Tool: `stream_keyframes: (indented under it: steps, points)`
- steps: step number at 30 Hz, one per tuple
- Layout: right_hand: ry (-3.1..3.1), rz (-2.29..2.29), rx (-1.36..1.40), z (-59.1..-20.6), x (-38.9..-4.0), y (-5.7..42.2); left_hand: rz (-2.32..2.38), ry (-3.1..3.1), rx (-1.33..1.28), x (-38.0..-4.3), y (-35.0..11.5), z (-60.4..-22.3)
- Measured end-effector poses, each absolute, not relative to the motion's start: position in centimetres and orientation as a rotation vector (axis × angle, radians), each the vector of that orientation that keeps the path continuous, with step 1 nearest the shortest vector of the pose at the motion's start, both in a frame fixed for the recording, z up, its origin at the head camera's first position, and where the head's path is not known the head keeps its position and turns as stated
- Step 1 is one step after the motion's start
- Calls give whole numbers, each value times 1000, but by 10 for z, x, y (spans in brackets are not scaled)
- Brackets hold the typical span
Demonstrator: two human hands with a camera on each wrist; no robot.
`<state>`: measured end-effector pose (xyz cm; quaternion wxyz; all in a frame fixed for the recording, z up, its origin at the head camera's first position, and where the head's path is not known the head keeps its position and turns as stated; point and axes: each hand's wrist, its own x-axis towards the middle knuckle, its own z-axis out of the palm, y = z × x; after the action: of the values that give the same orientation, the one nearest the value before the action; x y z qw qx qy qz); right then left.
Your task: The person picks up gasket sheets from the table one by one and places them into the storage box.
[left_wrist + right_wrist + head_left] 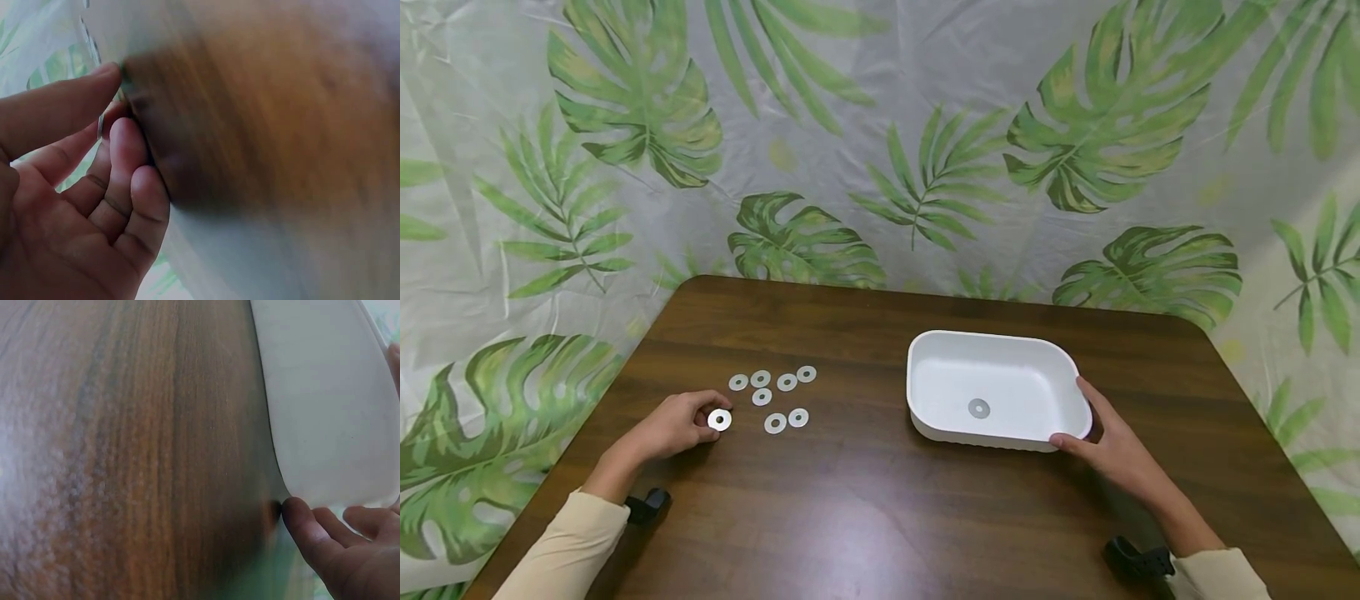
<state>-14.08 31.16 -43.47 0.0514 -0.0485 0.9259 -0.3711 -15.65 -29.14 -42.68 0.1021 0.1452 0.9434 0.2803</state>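
My left hand pinches a flat metal washer at the left of the table, thumb and forefinger at its edges. In the left wrist view the washer shows as a thin edge by the fingers. Just beyond lie several loose washers. On the right, my right hand grips the right end of a white rounded tray, thumb at its front corner. One washer lies on the tray's floor. The right wrist view shows the tray's side above the fingertips.
Everything stands on a dark brown wooden table with rounded far corners. A pale cloth with green leaves hangs behind and beside it. Dark straps sit on both wrists.
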Motion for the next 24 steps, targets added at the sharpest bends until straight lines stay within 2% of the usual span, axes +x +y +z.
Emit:
stream_keyframes:
  steps: [24]
  points:
    - [2806,-1133,-147,-435,-141,312,895,2739,421,-160,-294,-428]
